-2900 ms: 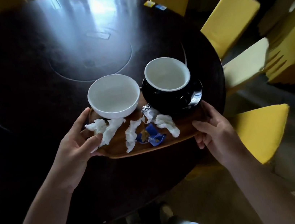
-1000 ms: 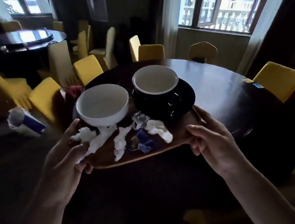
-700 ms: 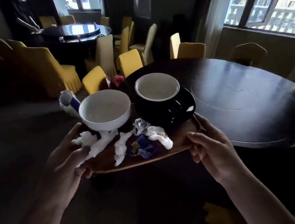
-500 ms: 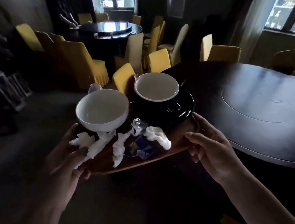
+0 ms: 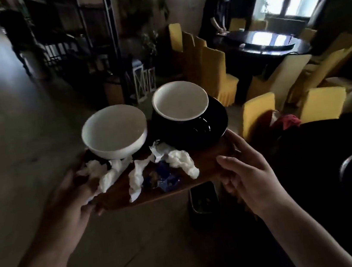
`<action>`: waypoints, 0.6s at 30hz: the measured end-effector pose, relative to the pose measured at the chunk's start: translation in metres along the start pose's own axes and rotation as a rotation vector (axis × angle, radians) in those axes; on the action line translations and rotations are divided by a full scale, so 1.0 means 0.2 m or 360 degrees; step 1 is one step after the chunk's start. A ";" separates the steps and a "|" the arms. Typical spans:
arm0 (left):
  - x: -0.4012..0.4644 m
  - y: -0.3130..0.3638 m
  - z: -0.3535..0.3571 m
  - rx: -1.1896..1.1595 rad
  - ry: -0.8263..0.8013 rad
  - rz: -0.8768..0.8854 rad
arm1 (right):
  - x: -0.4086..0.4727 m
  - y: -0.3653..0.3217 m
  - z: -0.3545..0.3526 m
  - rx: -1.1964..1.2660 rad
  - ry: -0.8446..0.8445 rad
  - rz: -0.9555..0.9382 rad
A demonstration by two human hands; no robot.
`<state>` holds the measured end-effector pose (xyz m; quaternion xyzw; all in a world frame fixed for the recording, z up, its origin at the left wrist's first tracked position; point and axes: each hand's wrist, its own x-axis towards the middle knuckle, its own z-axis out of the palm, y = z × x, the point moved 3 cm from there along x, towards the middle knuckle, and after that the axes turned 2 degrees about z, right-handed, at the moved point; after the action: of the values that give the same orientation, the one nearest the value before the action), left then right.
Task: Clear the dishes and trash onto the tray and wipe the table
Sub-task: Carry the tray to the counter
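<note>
Both hands, left hand (image 5: 75,192) and right hand (image 5: 247,173), grip the loaded tray (image 5: 206,163), fingers curled round its ends. It has left the worktop and now sits mid-frame over the floor. Wiping probably remains.

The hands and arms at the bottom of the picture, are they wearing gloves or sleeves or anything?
No gloves. The left hand and right hand are both bare, and both forearms are bare too, with no sleeves as far up as the picture shows. I see no watch, ring or bracelet, though the room is dim and the left hand is a bit blurred.
</note>
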<state>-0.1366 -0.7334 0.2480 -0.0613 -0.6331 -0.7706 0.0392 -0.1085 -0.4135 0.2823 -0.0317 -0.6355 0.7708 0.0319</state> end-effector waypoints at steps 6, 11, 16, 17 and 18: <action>-0.05 0.05 -0.28 0.0015 0.0271 0.0123 | 0.30 0.09 0.32 0.0026 -0.0311 0.0086; -0.12 0.11 -0.56 -0.0018 0.0449 0.0202 | 0.41 0.18 0.67 -0.0009 -0.0547 0.0121; -0.20 0.17 -0.95 0.0010 0.0658 0.0135 | 0.44 0.25 1.07 0.0015 -0.0731 0.0155; -0.23 0.19 -1.02 0.0035 0.0701 0.0143 | 0.45 0.27 1.15 0.0032 -0.0758 0.0159; -0.25 0.23 -1.07 0.0051 0.0729 0.0145 | 0.45 0.28 1.23 0.0053 -0.0792 0.0168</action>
<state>-0.0898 -0.9531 0.2449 0.0872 -0.6166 -0.7516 0.2175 -0.2213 -0.6574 0.2727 0.1266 -0.6084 0.7658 -0.1652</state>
